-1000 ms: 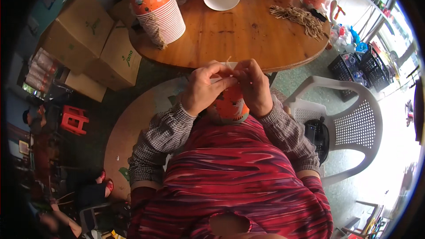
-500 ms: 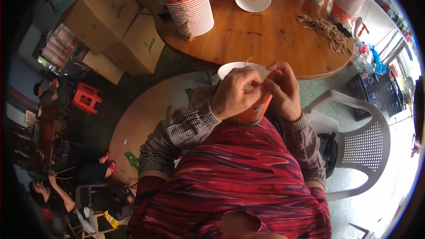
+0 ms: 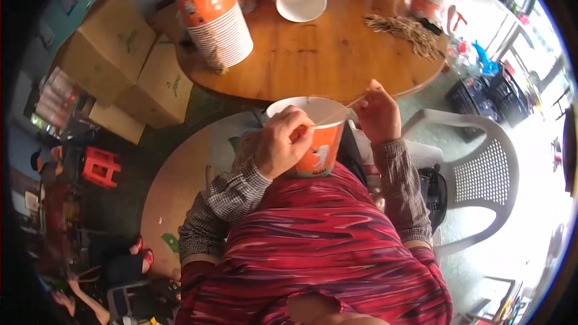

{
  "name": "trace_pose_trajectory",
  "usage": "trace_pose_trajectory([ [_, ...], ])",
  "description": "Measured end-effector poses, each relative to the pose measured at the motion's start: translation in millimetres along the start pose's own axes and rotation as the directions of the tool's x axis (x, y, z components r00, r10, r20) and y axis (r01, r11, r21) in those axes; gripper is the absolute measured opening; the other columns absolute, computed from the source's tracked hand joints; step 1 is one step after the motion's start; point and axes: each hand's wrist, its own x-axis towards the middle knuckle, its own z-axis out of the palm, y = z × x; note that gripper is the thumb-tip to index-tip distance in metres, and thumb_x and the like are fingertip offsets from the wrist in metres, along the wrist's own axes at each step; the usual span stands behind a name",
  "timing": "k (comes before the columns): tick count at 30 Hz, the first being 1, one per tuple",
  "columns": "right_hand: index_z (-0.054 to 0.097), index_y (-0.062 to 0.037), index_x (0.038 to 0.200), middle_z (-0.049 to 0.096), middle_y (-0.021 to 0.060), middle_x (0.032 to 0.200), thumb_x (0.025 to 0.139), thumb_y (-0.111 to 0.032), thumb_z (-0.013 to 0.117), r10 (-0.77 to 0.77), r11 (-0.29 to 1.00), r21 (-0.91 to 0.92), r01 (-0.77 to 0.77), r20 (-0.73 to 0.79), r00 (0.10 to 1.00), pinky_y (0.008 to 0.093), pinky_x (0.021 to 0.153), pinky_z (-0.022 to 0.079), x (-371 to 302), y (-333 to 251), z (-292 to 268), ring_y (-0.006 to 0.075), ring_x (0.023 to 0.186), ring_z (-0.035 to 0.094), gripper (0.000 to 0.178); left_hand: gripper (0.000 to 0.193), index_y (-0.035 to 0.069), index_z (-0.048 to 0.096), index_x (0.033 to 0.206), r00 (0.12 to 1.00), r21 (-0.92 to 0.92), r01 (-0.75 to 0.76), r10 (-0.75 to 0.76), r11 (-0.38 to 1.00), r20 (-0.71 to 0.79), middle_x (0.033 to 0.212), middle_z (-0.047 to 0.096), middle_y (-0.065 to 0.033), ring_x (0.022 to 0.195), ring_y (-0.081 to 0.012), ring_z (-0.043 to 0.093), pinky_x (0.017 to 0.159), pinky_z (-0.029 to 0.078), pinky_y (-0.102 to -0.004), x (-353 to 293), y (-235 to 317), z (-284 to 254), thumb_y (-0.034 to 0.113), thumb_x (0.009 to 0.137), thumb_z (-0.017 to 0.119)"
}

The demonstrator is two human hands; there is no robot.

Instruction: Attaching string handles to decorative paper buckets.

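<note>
An orange paper bucket (image 3: 323,151) with a white inside and a green band at its base stands upright in front of my red-striped apron, its mouth facing up. Across the rim runs a thin cord (image 3: 354,103), stretched between my two hands. My left hand (image 3: 283,143) is closed in a pinch on one part of the cord, in front of the bucket's left side. Up and to the right of the rim, my right hand (image 3: 379,115) pinches the other part between thumb and fingers. The cord's path at the far rim is hard to make out.
On the wooden table (image 3: 301,63) ahead stand a nested stack of buckets (image 3: 224,36), a plastic-wrapped white bucket (image 3: 301,3) on its side and a bundle of brown cords (image 3: 404,31). Cardboard boxes (image 3: 120,54) sit left; a plastic chair (image 3: 481,174) stands right. Other people are far left.
My hands have moved apart, my right hand drawing up and right with the cord stretched between them. More of the bucket shows. The whole view has shifted, so the table appears further left.
</note>
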Motion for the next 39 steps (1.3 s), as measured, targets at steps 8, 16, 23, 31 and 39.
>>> trace_pose_trajectory([
  [8,0.052,-0.0027,0.102,0.054,0.0038,0.074,0.094,-0.011,0.049,-0.049,0.872,-0.467,0.147,0.215,0.975,0.0256,0.062,0.045,-13,-34,27,0.0137,0.065,0.054,0.012,0.008,0.000,0.059,0.086,0.998,-0.135,0.040,-0.033,0.990,0.054,0.079,0.058,-0.0087,0.070,-0.0177,0.062,0.062,0.051,-0.0272,7,0,8,-0.001,0.078,0.062],
  [16,0.053,-0.0018,0.108,0.061,0.0037,0.082,0.090,-0.007,0.060,0.234,0.741,-0.667,0.070,0.355,0.905,0.0224,0.061,0.048,-33,-18,82,0.0100,0.068,0.058,0.020,0.010,0.001,0.060,0.089,0.997,-0.077,0.070,-0.066,0.995,0.050,0.083,0.059,-0.0100,0.076,-0.0231,0.063,0.066,0.052,-0.0306,7,-1,11,0.001,0.080,0.062],
  [23,0.053,-0.0009,0.104,0.060,0.0051,0.078,0.091,-0.008,0.057,0.117,0.714,-0.666,0.215,0.416,0.902,0.0242,0.066,0.048,-18,9,86,0.0135,0.070,0.060,0.015,0.012,0.002,0.063,0.092,1.000,-0.099,0.012,-0.010,0.995,0.021,0.085,0.062,-0.0105,0.076,-0.0250,0.064,0.068,0.051,-0.0313,5,-2,7,0.004,0.080,0.064],
  [31,0.056,-0.0021,0.101,0.058,0.0046,0.073,0.091,-0.005,0.048,0.017,0.964,-0.258,0.064,0.300,0.954,0.0269,0.063,0.046,7,33,64,0.0158,0.066,0.058,0.014,0.009,0.000,0.063,0.082,0.986,-0.079,0.165,-0.167,0.983,-0.021,0.076,0.066,-0.0119,0.071,-0.0253,0.065,0.062,0.050,-0.0311,4,3,4,0.008,0.082,0.067],
  [39,0.053,-0.0037,0.096,0.053,0.0048,0.073,0.090,-0.005,0.045,0.029,0.972,-0.234,0.035,0.265,0.964,0.0269,0.059,0.039,4,23,47,0.0147,0.061,0.048,0.010,0.008,0.000,0.061,0.079,0.998,0.025,0.059,-0.059,0.998,-0.017,0.075,0.063,-0.0126,0.071,-0.0276,0.064,0.061,0.049,-0.0315,-8,-4,-1,0.005,0.079,0.067],
])
